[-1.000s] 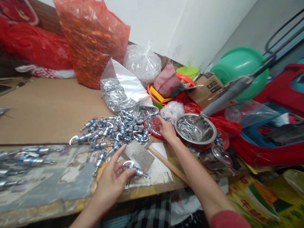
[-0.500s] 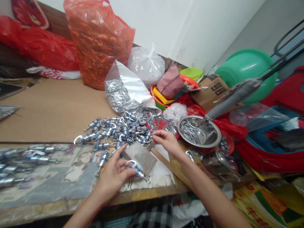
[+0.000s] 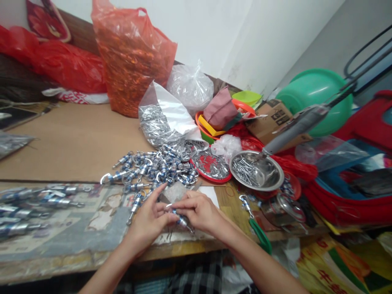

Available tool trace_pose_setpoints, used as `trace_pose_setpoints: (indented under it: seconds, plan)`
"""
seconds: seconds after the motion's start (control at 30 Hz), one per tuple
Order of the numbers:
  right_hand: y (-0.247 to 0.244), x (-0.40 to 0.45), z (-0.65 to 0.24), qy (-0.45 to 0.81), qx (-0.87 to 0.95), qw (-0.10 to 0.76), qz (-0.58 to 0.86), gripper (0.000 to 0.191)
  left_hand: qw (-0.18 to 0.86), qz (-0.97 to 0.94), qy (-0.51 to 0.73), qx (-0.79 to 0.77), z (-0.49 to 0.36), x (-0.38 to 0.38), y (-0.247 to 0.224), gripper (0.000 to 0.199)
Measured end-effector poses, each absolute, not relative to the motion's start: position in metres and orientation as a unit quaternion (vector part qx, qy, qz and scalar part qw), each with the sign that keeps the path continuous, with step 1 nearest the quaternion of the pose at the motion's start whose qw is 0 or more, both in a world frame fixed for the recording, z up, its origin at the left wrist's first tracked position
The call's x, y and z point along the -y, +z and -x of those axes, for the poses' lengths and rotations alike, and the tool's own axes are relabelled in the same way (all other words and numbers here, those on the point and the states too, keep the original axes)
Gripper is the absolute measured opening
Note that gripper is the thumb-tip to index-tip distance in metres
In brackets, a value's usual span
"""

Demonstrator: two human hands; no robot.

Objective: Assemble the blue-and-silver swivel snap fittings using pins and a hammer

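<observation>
Near the table's front edge, my left hand (image 3: 153,216) holds a small silver-and-blue metal piece (image 3: 183,222) with a hooked end between thumb and fingers. My right hand (image 3: 197,210) has its fingers pinched together at the same piece; anything small between those fingertips is hidden. Both hands are over a grey metal block (image 3: 174,192), partly covered by them. Just behind lies a pile of similar silver-and-blue pieces (image 3: 165,167).
A steel bowl (image 3: 256,170) of metal pins and a red tray (image 3: 211,165) of small parts stand right of the pile. More pieces (image 3: 45,200) lie at left. A green-handled tool (image 3: 260,237) overhangs the front edge. Bags stand behind.
My right hand has come from beside the pile, left and toward me, to the piece in my left hand. The view has shifted slightly, and the green handle now shows.
</observation>
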State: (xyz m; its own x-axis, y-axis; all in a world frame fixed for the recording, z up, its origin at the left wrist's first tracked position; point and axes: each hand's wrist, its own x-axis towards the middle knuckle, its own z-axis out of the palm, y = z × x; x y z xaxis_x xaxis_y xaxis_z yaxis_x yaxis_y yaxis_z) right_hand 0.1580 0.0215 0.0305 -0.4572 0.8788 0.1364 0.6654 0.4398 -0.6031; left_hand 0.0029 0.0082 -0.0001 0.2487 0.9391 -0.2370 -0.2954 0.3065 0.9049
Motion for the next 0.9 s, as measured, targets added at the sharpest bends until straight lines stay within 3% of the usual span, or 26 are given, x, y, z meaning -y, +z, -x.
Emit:
trace_pose_setpoints:
  seconds: [0.2,0.27,0.4,0.6,0.7,0.9]
  plan:
    - [0.027,-0.014,-0.181,0.243,0.727,0.361,0.531,0.023,0.678,-0.385,0.441,-0.445,-0.004,-0.009,0.001,0.086]
    - [0.020,-0.008,-0.205,0.187,0.701,0.337,0.600,0.024,0.677,-0.380,0.437,-0.453,-0.005,-0.008,0.001,0.089]
    - [-0.001,0.009,-0.245,0.134,0.724,0.198,0.647,0.039,0.679,-0.374,0.435,-0.458,-0.005,-0.008,0.003,0.089]
    - [0.007,0.010,-0.205,0.111,0.710,0.326,0.614,0.031,0.679,-0.376,0.431,-0.459,-0.004,-0.010,0.006,0.088]
    - [0.015,0.000,-0.175,0.149,0.728,0.301,0.598,0.044,0.677,-0.373,0.434,-0.463,-0.004,-0.009,0.006,0.087]
    - [0.021,-0.019,-0.178,0.141,0.722,0.274,0.619,0.017,0.678,-0.370,0.436,-0.463,-0.005,-0.009,0.003,0.085]
